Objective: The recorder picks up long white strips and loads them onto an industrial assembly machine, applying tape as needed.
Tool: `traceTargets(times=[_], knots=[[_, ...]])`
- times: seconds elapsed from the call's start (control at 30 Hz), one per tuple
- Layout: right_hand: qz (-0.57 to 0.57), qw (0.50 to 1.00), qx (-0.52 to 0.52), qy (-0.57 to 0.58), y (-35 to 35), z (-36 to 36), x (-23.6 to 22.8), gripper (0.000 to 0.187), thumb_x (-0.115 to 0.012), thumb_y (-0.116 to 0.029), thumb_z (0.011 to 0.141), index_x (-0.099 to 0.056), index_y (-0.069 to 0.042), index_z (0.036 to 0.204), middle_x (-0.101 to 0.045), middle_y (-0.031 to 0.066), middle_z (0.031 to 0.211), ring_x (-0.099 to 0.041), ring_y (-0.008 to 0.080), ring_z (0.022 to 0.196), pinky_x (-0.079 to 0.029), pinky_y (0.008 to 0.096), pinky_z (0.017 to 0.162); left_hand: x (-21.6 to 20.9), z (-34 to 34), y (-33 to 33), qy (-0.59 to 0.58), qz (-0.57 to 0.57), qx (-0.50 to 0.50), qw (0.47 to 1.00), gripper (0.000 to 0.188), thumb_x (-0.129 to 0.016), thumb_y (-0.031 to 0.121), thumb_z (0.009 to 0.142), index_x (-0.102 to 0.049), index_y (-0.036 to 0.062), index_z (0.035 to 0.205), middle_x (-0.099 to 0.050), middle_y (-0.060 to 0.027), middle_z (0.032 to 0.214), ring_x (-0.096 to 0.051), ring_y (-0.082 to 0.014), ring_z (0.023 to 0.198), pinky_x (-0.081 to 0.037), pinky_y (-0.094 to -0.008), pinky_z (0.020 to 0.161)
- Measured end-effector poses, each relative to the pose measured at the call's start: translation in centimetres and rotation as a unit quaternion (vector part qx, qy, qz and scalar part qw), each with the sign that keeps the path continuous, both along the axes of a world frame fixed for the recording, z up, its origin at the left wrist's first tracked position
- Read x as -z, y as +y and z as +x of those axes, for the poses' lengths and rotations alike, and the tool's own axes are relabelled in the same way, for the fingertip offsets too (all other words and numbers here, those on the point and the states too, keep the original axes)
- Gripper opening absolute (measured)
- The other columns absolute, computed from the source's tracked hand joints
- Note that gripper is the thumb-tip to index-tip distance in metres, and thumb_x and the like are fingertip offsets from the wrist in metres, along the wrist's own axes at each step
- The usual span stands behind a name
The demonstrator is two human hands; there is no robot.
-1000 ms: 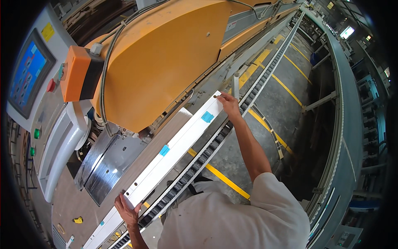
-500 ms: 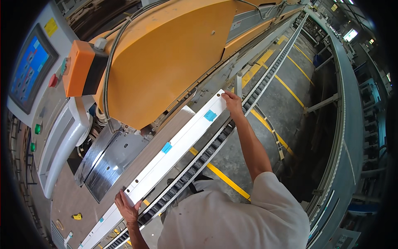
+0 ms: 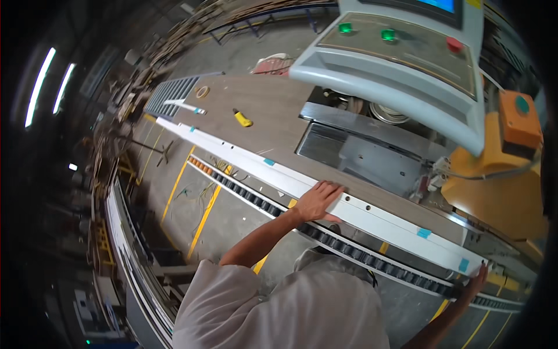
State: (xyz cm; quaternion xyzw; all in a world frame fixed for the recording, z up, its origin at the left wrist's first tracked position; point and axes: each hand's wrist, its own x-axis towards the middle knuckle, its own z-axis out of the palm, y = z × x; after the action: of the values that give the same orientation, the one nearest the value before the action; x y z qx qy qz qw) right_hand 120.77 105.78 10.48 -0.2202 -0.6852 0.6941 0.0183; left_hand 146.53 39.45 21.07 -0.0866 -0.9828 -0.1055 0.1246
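— Where is the long white panel (image 3: 372, 212)?
— It lies lengthwise along the near edge of the brown surface (image 3: 256, 102), just above the roller track (image 3: 325, 238), running from the far left to the lower right. Small blue tape patches sit on it.
— And the left hand (image 3: 317, 200)?
— Flat on the panel about midway, fingers spread, palm pressing down; the grip is open, not wrapped around anything.
— The right hand (image 3: 476, 279)?
— At the panel's right end, fingers against its end edge. Whether that grip is closed on the panel, I cannot tell.
— What else is about?
— A yellow utility knife (image 3: 242, 118) and a roll of tape (image 3: 202, 92) lie on the surface, well apart from the hands. A grey control console (image 3: 401, 64) with green and red buttons stands beyond the panel, an orange box (image 3: 519, 119) to its right.
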Motion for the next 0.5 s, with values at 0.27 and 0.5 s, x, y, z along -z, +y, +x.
traceTargets(times=[0.27, 0.5], knots=[[0.142, 0.986, -0.015, 0.081, -1.4, 1.2, -2.0, 0.051, -0.055, -0.035, 0.098, -0.052, -0.002, 0.136, -0.058, 0.014, 0.129, -0.056, 0.0258, 0.118, -0.045, 0.0381, 0.1, -0.8, 0.5, -1.0, 0.009, 0.013, -0.011, 1.0, 0.104, -0.066, 0.07, 0.068, -0.041, -0.0019, 0.138, -0.049, -0.0189, 0.123, -0.046, -0.0364, 0.115, -0.03, -0.0507, 0.109], [0.467, 0.866, 0.125, 0.129, -5.0, 6.6, -5.6, 0.039, -0.06, -0.027, 0.097, -0.061, 0.006, 0.117, -0.064, 0.0178, 0.113, -0.06, 0.0254, 0.105, -0.047, 0.0352, 0.093, -3.6, 2.4, -7.8, 0.099, 0.069, -0.079, 0.99, 0.098, -0.067, 0.068, 0.071, -0.043, 0.0032, 0.14, -0.048, -0.021, 0.127, -0.045, -0.0396, 0.121, -0.028, -0.0558, 0.11]])
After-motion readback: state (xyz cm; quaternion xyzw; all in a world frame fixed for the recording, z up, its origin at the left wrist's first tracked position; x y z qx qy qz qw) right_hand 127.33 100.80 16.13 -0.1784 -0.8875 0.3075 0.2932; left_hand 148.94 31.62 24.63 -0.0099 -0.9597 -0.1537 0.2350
